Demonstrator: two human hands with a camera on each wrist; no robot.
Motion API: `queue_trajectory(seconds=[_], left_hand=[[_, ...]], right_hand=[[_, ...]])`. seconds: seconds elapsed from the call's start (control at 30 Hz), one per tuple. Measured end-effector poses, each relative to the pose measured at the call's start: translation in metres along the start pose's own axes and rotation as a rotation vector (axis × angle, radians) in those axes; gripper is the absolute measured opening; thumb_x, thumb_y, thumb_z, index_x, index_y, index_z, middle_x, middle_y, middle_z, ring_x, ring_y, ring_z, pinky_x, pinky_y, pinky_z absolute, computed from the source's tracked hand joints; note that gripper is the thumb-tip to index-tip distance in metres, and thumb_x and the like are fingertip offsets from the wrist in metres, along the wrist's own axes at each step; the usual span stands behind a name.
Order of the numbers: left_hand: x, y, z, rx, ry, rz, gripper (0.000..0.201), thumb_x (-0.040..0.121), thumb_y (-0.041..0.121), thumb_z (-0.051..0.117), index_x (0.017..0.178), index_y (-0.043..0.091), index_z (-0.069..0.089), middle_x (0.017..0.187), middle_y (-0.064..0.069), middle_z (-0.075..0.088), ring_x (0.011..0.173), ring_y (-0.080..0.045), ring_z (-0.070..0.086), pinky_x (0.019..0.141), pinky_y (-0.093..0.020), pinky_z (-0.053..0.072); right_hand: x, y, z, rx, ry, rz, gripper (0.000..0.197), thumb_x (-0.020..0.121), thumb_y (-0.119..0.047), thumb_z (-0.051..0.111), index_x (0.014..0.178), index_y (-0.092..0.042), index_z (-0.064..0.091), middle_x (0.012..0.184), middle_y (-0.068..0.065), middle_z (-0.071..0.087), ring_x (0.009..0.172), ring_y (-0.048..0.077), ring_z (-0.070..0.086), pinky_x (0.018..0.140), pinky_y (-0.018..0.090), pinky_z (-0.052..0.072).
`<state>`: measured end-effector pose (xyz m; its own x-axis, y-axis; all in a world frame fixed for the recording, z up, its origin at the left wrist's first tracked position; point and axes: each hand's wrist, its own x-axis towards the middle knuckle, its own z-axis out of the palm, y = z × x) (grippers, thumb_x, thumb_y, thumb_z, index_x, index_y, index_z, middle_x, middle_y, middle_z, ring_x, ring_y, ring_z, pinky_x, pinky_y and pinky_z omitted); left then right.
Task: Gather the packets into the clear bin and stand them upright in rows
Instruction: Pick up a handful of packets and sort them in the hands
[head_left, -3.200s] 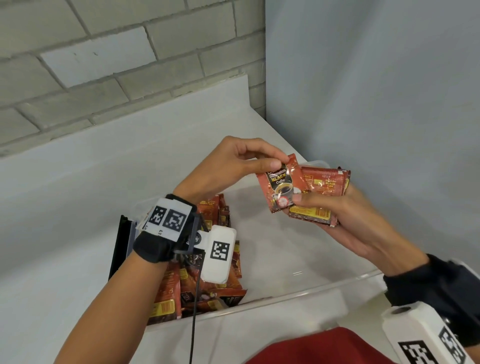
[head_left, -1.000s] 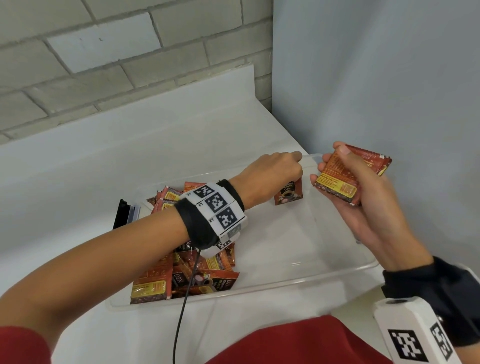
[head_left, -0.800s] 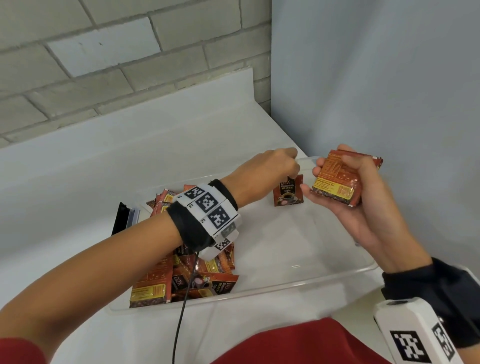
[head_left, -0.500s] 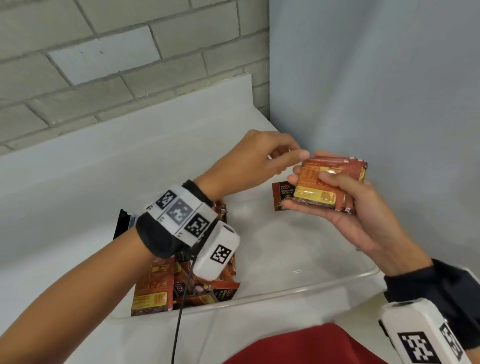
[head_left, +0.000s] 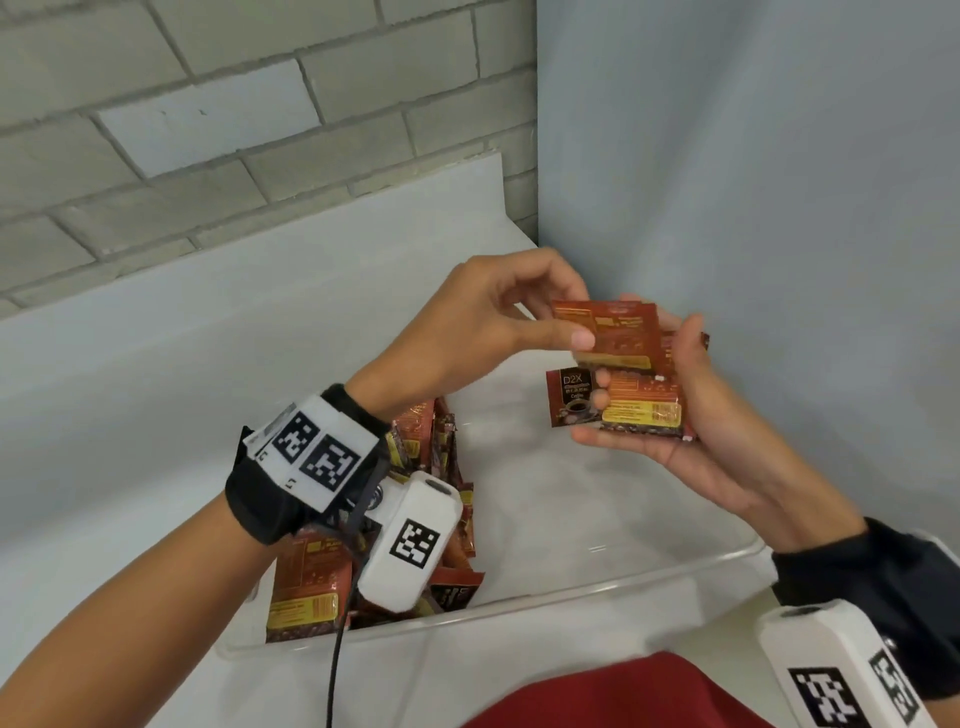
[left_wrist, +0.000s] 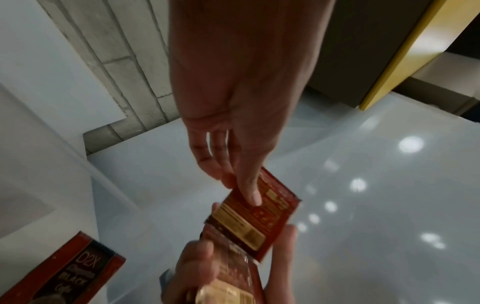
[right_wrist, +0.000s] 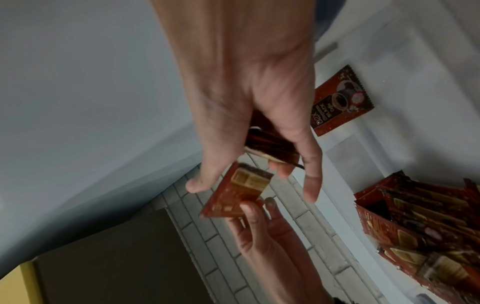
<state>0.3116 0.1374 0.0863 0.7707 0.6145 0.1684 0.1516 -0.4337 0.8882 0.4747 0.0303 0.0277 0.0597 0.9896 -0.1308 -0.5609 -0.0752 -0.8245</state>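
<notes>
Loose packets (head_left: 332, 582) lie heaped at the left end of the clear bin (head_left: 597, 584), below the left wrist. The left hand (head_left: 483, 322) pinches one packet (head_left: 615, 332) between thumb and fingers. Just beyond, the right hand (head_left: 696, 415) curls its fingers round a small stack of packets (head_left: 644, 408). One packet (head_left: 569, 397) stands upright in the bin just left of those fingers.

A white counter (head_left: 156, 364) carries the clear bin (head_left: 571, 587).
</notes>
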Motion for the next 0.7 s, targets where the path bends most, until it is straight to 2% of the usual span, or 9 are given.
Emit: queue_trajectory(seconds=[0.07, 0.17, 0.3, 0.37, 0.4, 0.5, 0.57, 0.63, 0.7], left_hand=[[-0.003, 0.002, -0.006, -0.068, -0.050, 0.039, 0.014, 0.080, 0.000, 0.072, 0.087, 0.004, 0.061, 0.087, -0.005, 0.066, 0.084, -0.027, 0.066, 0.079, -0.034, 0.055], [-0.005, 0.000, -0.009, -0.116, -0.146, 0.087, 0.021, 0.083, -0.011, 0.064, 0.086, 0.010, 0.061, 0.093, -0.008, 0.064, 0.091, -0.013, 0.065, 0.080, -0.025, 0.054], [-0.005, -0.006, -0.004, -0.027, -0.180, 0.105, 0.016, 0.084, -0.009, 0.063, 0.084, 0.006, 0.066, 0.103, -0.012, 0.062, 0.099, -0.009, 0.062, 0.082, -0.025, 0.054], [-0.004, -0.009, -0.002, 0.011, -0.182, 0.115, 0.014, 0.086, -0.008, 0.062, 0.085, 0.004, 0.067, 0.105, -0.010, 0.062, 0.101, -0.008, 0.061, 0.083, -0.024, 0.053], [-0.003, -0.010, -0.001, 0.022, -0.170, 0.120, 0.014, 0.088, -0.007, 0.060, 0.088, 0.005, 0.068, 0.106, -0.010, 0.062, 0.101, -0.007, 0.061, 0.084, -0.023, 0.052], [-0.001, -0.013, -0.002, 0.015, -0.077, 0.074, 0.019, 0.095, -0.004, 0.051, 0.102, 0.004, 0.067, 0.106, -0.011, 0.063, 0.100, -0.013, 0.063, 0.084, -0.024, 0.052], [-0.001, -0.011, -0.003, -0.035, -0.040, 0.005, 0.020, 0.099, 0.001, 0.046, 0.110, 0.002, 0.062, 0.105, -0.014, 0.065, 0.094, -0.017, 0.066, 0.083, -0.027, 0.054], [-0.003, -0.006, -0.006, -0.082, -0.061, -0.071, 0.018, 0.098, 0.007, 0.051, 0.114, 0.003, 0.058, 0.106, -0.015, 0.066, 0.093, -0.020, 0.068, 0.083, -0.029, 0.056], [-0.005, -0.002, -0.008, -0.088, -0.135, -0.107, 0.025, 0.089, 0.009, 0.064, 0.114, 0.008, 0.058, 0.105, -0.007, 0.067, 0.092, -0.021, 0.068, 0.082, -0.029, 0.056]], right_hand=[[0.002, 0.000, -0.001, 0.035, -0.028, 0.059, 0.107, 0.039, -0.072, 0.080, 0.130, -0.022, 0.055, 0.086, 0.013, 0.062, 0.072, 0.024, 0.065, 0.069, 0.049, 0.057], [0.000, -0.001, -0.003, 0.041, -0.096, 0.103, 0.088, 0.040, -0.068, 0.083, 0.112, -0.019, 0.070, 0.087, 0.013, 0.066, 0.070, 0.021, 0.067, 0.069, 0.049, 0.057], [-0.006, -0.002, -0.004, 0.015, -0.170, 0.109, 0.050, 0.060, -0.039, 0.087, 0.103, -0.018, 0.074, 0.086, 0.013, 0.065, 0.072, 0.021, 0.068, 0.075, 0.050, 0.057], [-0.008, -0.003, -0.002, 0.001, -0.149, 0.093, 0.027, 0.065, -0.016, 0.082, 0.091, -0.017, 0.077, 0.073, 0.008, 0.066, 0.072, 0.021, 0.070, 0.070, 0.045, 0.059], [-0.008, -0.003, -0.001, -0.011, -0.123, 0.080, 0.024, 0.066, -0.010, 0.079, 0.089, -0.017, 0.078, 0.074, 0.008, 0.068, 0.073, 0.021, 0.071, 0.067, 0.041, 0.059], [-0.006, -0.003, -0.001, -0.002, -0.039, 0.043, 0.031, 0.063, -0.014, 0.072, 0.094, -0.014, 0.076, 0.095, 0.017, 0.069, 0.081, 0.027, 0.072, 0.062, 0.035, 0.058], [-0.004, -0.001, -0.002, -0.026, 0.002, 0.025, 0.031, 0.062, -0.017, 0.072, 0.092, -0.017, 0.076, 0.096, 0.015, 0.072, 0.082, 0.028, 0.072, 0.067, 0.039, 0.061], [-0.004, -0.001, -0.002, -0.082, 0.015, 0.015, 0.036, 0.062, -0.018, 0.072, 0.098, -0.018, 0.073, 0.099, 0.012, 0.074, 0.086, 0.028, 0.071, 0.079, 0.043, 0.057], [-0.004, -0.001, -0.003, -0.126, 0.016, 0.012, 0.045, 0.065, -0.017, 0.071, 0.110, -0.014, 0.067, 0.103, 0.012, 0.073, 0.091, 0.027, 0.070, 0.083, 0.041, 0.056]])
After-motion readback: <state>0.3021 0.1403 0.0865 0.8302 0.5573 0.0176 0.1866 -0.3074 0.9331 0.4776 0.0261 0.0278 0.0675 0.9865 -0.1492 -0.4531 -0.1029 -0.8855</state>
